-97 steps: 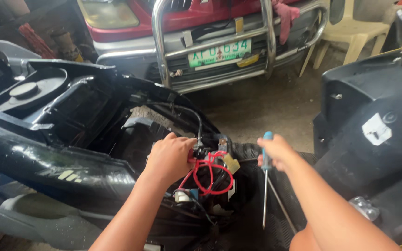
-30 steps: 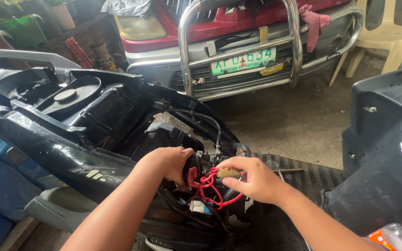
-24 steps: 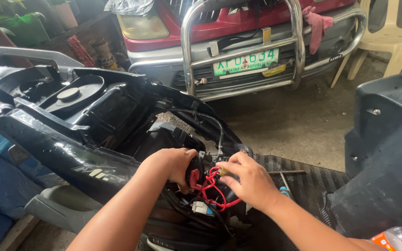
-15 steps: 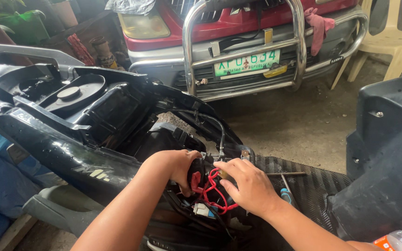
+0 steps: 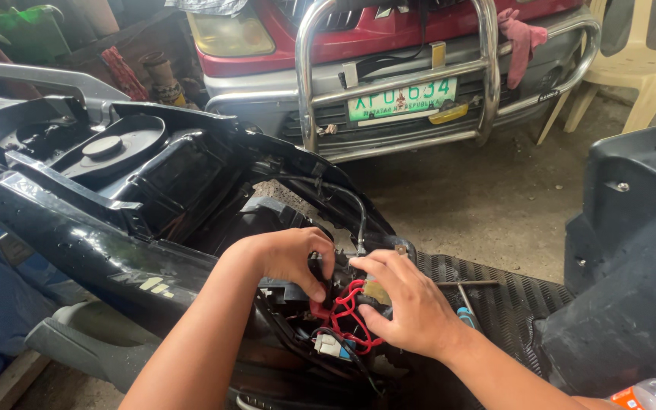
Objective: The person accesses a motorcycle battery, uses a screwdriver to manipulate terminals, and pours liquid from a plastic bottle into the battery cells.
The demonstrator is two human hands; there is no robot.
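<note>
Head view, lower centre of the frame: both hands were down in the opened body of a black scooter [image 5: 115, 228]. The left hand [image 5: 286, 258] was curled, thumb and fingers pinched on a dark part at the top of a bundle of red wires [image 5: 347, 319]. The right hand [image 5: 411, 307] was half closed, fingertips bent onto the same bundle and touching a small tan piece [image 5: 377, 290]. A white connector [image 5: 330, 345] sat just below the wires. A screwdriver [image 5: 465, 307] lay on the ribbed footboard [image 5: 510, 304], right of the hands. At the top of the frame stood a red vehicle [image 5: 389, 45] with a chrome bull bar [image 5: 487, 76]; a pale plastic chair [image 5: 647, 68] stood at upper right.
</note>
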